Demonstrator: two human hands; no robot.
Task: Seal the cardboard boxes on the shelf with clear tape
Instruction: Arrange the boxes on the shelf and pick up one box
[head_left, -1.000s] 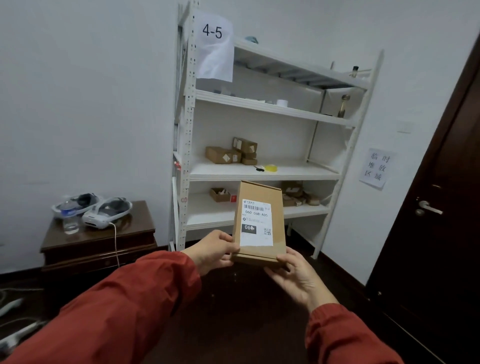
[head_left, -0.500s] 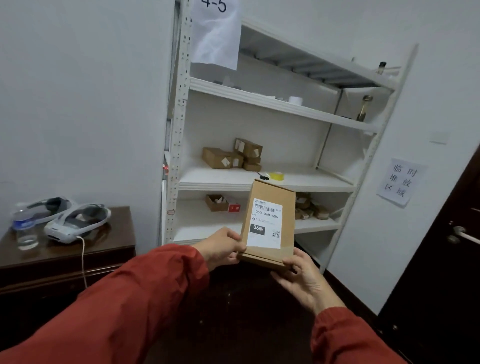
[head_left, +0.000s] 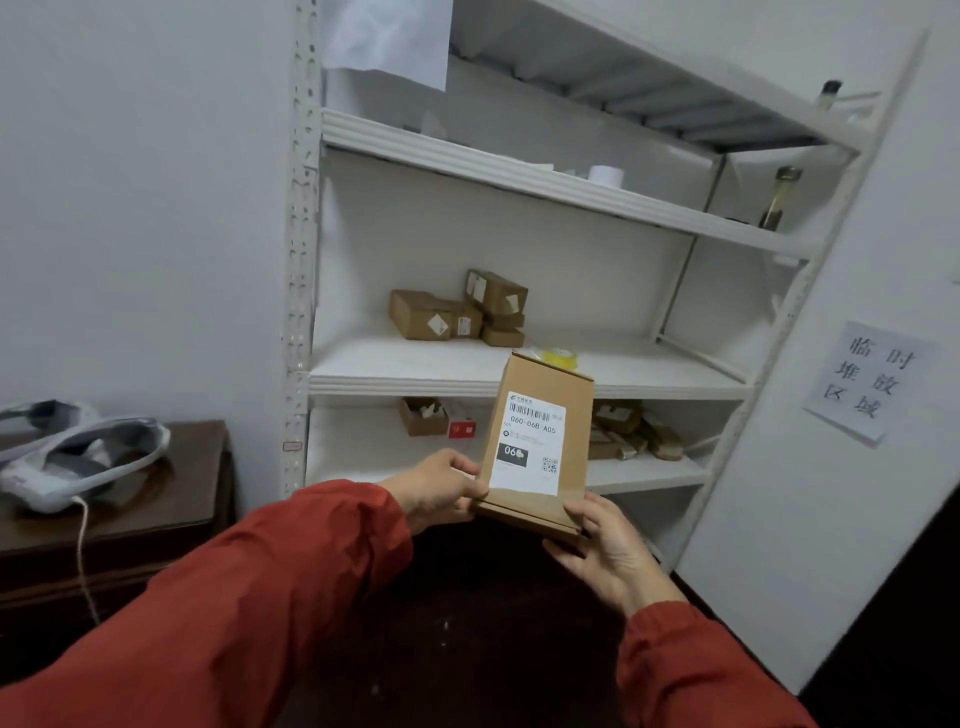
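Gripping labelled box with both hands.

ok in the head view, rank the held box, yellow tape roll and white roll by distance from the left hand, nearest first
1. Held box, gripped by the left hand.
2. Yellow tape roll, middle shelf, behind the box.
3. White roll, higher shelf.

"060-06B A05" is printed on a white shipping label stuck to a cardboard box, with "06" set in a black block beneath. A paper sign taped to the wall is marked 临时堆放区域.
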